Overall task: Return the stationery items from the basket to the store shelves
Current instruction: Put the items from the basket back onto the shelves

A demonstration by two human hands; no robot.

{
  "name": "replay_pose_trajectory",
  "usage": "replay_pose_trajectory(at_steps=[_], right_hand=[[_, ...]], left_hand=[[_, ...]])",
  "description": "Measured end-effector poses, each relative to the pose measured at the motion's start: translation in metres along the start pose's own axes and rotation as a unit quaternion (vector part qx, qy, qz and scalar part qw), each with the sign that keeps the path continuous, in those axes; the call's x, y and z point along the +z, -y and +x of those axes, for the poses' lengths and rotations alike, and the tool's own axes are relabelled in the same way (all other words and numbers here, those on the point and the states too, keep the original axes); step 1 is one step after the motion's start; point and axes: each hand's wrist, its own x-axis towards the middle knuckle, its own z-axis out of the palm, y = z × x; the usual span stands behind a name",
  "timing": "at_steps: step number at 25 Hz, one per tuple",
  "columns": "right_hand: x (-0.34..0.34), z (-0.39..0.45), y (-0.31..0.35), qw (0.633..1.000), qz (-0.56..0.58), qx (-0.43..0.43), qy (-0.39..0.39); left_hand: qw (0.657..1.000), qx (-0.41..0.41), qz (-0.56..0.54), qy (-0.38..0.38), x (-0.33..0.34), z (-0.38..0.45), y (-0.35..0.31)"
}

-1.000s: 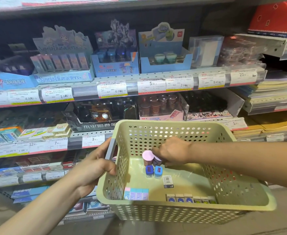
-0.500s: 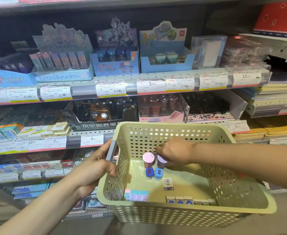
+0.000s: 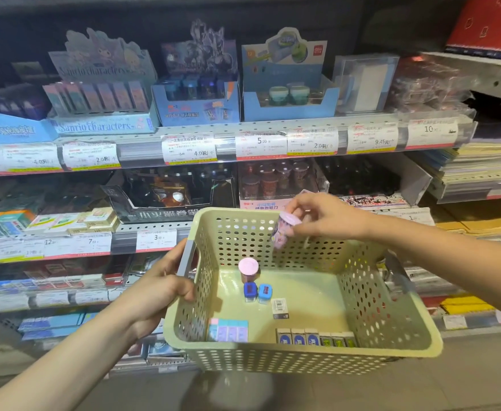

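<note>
While my right hand (image 3: pixel 329 216) pinches the little pink cup (image 3: pixel 285 229) above the basket (image 3: pixel 302 354), my left hand (image 3: pixel 166 289) grips the handle; I should slide it gently into the pink box (image 3: pixel 268 204).

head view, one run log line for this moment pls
left hand holds basket | right hand pinches pink cup above basket | pink-lidded cup inside

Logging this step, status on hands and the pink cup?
Left hand grips basket handle. Right hand pinches pink cup, tilted, at the far rim. Second cup on basket floor. Nothing between cup and shelf.
</note>
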Motion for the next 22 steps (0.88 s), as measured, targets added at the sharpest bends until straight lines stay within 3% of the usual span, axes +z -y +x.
replay_pose_trajectory(at_steps=[4, 7, 14, 22], right_hand=[[-0.014, 0.008, -0.006, 0.986, -0.032, -0.025, -0.162], [-0.016, 0.022, -0.019, 0.974, -0.02, -0.005, -0.226], [-0.035, 0.072, -0.046, 0.943, -0.257, 0.022, -0.213], [-0.037, 0.098, -0.048, 0.936, -0.32, 0.016, -0.146]], left_hand=[[1.0, 0.001, 0.003, -0.008, -0.002, -0.002, 0.001], [1.0, -0.005, 0.001, -0.015, -0.001, -0.005, 0.002], [0.998, -0.031, -0.003, -0.046, -0.005, -0.007, 0.005], [0.998, -0.032, -0.017, -0.049, -0.001, -0.004, 0.001]])
